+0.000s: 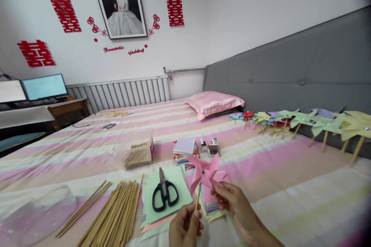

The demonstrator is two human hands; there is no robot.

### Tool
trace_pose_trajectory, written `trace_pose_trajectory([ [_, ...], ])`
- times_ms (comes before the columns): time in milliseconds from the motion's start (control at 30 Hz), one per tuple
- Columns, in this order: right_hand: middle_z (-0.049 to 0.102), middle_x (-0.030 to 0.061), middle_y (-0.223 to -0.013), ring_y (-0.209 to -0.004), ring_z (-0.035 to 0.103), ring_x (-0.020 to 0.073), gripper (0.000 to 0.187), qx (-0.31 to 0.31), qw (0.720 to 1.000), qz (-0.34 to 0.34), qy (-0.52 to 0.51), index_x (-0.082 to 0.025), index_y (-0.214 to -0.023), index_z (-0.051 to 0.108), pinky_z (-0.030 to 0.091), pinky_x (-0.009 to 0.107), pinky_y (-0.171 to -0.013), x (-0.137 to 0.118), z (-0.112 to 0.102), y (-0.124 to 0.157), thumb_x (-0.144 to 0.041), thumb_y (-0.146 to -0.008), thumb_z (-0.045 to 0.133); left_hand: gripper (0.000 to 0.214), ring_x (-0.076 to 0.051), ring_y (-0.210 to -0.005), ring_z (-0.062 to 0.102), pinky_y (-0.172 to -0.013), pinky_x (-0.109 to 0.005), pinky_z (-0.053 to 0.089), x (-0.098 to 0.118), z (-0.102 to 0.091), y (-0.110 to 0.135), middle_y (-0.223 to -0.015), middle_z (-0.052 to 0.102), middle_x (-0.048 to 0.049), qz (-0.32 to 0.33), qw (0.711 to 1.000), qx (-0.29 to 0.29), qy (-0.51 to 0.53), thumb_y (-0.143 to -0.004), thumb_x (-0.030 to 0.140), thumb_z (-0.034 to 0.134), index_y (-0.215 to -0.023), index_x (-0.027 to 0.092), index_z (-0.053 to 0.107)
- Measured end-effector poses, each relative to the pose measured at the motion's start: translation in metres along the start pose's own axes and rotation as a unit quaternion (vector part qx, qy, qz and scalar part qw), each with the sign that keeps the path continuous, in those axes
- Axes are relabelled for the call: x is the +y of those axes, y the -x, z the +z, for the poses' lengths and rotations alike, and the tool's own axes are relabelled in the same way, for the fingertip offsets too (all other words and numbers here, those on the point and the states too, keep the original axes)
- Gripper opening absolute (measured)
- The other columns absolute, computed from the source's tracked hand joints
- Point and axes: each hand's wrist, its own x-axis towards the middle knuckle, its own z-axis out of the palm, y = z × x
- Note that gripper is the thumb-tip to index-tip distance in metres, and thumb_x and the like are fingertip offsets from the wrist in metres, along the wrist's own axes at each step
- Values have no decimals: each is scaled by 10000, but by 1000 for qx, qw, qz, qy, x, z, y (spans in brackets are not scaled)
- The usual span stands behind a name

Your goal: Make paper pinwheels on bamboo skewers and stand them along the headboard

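Note:
A pink paper pinwheel (205,171) on a thin wooden stick is held up in front of me, a silver pin at its centre. My left hand (185,225) is closed around the lower part of the stick. With thumb and fingers, my right hand (232,200) pinches the lower right blade of the pinwheel. Behind it lies a stack of coloured paper (214,216), partly hidden by my hands. To the left, dark-handled scissors (164,193) rest on green paper sheets (150,212).
Wooden sticks (116,212) lie at the front left, near a clear plastic bag (37,216). Beyond are a box of short sticks (139,152), square papers (184,146) and small boxes (210,146). Several finished pinwheels (327,125) line the headboard (275,65), near a pink pillow (214,104).

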Motion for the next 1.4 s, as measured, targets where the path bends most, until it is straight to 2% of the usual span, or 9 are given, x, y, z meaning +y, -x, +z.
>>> trace_pose_trajectory([
  [100,586,-2,-565,-463,454,71,266,15,1000,-2,-14,-127,-597,618,319,176,-440,-2,-1,0,-380,-628,694,370,-87,-422,491,-388,-171,343,0,0,0,-526,574,-6,-6,1000,-4,6,-543,460,727,-673,117,681],
  [267,528,-19,-499,-446,422,70,257,9,1000,-5,-19,-124,-591,611,297,176,-424,-5,-3,0,-365,-632,690,410,-83,-409,472,-357,-160,319,-1,-1,-1,-513,559,-7,-9,1000,-1,-20,-528,501,715,-660,114,684],
  [433,545,-24,-530,-471,449,78,230,-10,999,-2,-36,-147,-612,608,304,171,-432,-5,-3,0,-361,-638,688,455,-74,-368,436,-299,-149,240,-1,-5,-2,-531,558,-3,-30,999,6,-42,-540,514,696,-775,124,706],
  [667,607,2,-663,-576,508,121,236,49,997,-60,5,-159,-766,648,365,193,-487,-8,-7,-3,-337,-620,698,460,-33,-337,323,-356,-171,242,-1,-5,-3,-488,545,4,-38,998,3,-46,-532,510,700,-748,104,717],
  [800,638,29,-782,-704,542,157,226,-5,992,-122,4,-166,-856,629,417,232,-629,-17,-5,2,-307,-680,646,452,-37,-348,284,-355,-170,205,-2,-7,-3,-487,540,5,-38,998,-1,-58,-539,512,689,-748,113,717],
  [900,649,51,-848,-789,563,201,309,-29,989,-146,-11,-172,-938,609,435,280,-707,-21,-1,6,-341,-681,640,410,-48,-353,282,-360,-181,195,-3,-7,-3,-487,544,4,-31,997,-6,-71,-546,497,685,-732,133,723],
  [1100,655,34,-719,-695,578,189,276,17,992,-123,8,-150,-771,640,456,270,-639,-11,-3,-2,-375,-627,709,372,-71,-371,314,-379,-199,238,-4,-5,-1,-480,554,1,-16,996,-19,-85,-551,486,683,-706,151,731],
  [1400,665,24,-694,-659,575,167,271,54,994,-98,-7,-130,-785,650,446,244,-597,-8,-5,-5,-340,-627,717,388,-91,-405,360,-383,-200,273,-5,-3,1,-476,579,-18,-10,996,-24,-88,-544,500,689,-711,155,743],
])
